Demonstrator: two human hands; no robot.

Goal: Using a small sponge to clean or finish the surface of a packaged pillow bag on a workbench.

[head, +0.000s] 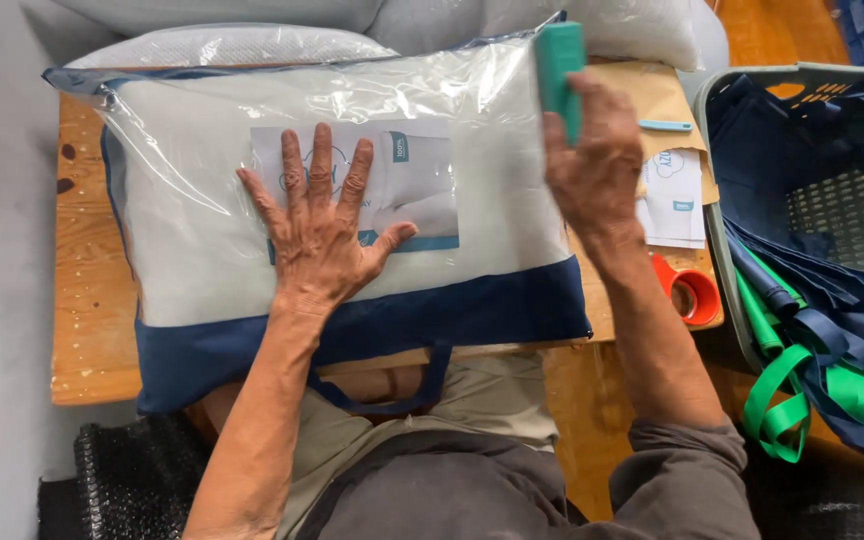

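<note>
White pillow packed in a clear plastic zip bag with navy blue fabric base and trim (352,190) fills centre and left of frame, lying flat on a small light wooden table (87,330); its navy bottom edge overhangs the near table edge, navy carry loop (392,395) hanging down over the person's lap. Paper insert with a picture (407,185) shows through the plastic, partly covered. Left hand (317,235) lies flat on the bag front, fingers spread wide, palm pressing down, forearm coming up from lower centre. Right hand (597,165) at the bag's right edge, fingers curled around a teal rectangular block (560,65) held upright; what the block is, hard to tell. Bare table strip only at far left and lower left; right side crowded: brown paper envelope (657,100), white printed leaflets (674,200), orange tape dispenser (690,290) at the table's right edge. Grey plastic basket (727,90) at right, cut off by frame, holds navy fabric bags with green straps (812,380). More bagged white pillows (232,45) along the top, cut off. Black mesh mat (127,470) lower left.
</note>
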